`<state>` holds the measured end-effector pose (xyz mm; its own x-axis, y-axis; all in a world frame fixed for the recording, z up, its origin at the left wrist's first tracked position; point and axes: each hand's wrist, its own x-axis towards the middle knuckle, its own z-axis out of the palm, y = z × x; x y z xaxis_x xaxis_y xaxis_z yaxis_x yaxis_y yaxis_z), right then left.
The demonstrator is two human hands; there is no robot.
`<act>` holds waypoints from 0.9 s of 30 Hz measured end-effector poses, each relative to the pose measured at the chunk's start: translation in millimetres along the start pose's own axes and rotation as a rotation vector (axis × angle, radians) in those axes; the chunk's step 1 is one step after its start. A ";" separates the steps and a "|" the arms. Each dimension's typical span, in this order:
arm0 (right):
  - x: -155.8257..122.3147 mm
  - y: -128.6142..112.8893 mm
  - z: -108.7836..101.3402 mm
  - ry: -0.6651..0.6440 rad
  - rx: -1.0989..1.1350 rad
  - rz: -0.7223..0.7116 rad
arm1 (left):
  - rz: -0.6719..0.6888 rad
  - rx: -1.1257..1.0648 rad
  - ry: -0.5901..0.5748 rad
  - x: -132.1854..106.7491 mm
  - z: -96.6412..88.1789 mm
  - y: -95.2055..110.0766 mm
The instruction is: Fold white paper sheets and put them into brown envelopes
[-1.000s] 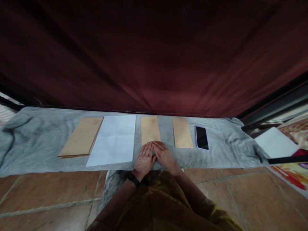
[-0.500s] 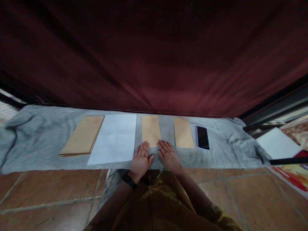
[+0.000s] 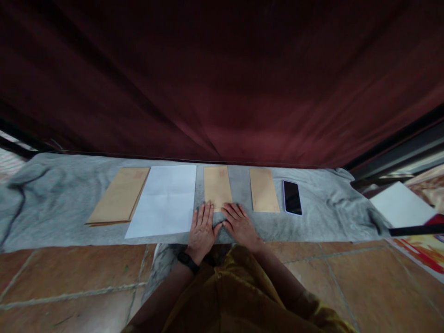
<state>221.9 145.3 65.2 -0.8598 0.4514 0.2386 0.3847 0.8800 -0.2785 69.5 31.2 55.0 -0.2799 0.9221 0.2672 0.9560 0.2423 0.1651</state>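
A tan paper envelope [image 3: 217, 185] with a faint reddish mark lies flat on the grey cloth in front of me. My left hand [image 3: 202, 233] rests palm down at its lower left corner, fingers stretched out. At the lower right corner lies my right hand [image 3: 240, 225], also flat with its fingers spread. The two thumbs nearly meet below the envelope. Left of it are sheets of white paper [image 3: 164, 199] and a stack of tan envelopes [image 3: 118, 194]. To the right lies a single tan envelope [image 3: 264, 189].
A phone [image 3: 292, 198] in a pale purple case lies right of the single envelope. The grey cloth [image 3: 329, 203] covers a long narrow surface. Behind it hangs a dark red curtain [image 3: 222, 92]. Brown floor tiles [image 3: 69, 268] show below the near edge.
My right hand has slid slightly left along the envelope's lower edge, bringing the thumbs closer together. My left hand has barely moved. The papers, envelopes and phone lie as before.
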 end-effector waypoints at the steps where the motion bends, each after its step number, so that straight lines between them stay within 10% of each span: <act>1: -0.1 -0.2 0.4 -0.003 0.002 0.004 | 0.004 0.005 -0.007 0.2 0.0 -0.3; 27: -3.8 -0.8 8.6 0.046 -0.016 0.096 | 0.023 0.039 0.034 -1.6 -2.0 2.5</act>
<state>222.0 141.6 56.5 -0.8028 0.5396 0.2537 0.4702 0.8345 -0.2873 72.1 29.7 56.8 -0.2601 0.9169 0.3028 0.9647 0.2336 0.1213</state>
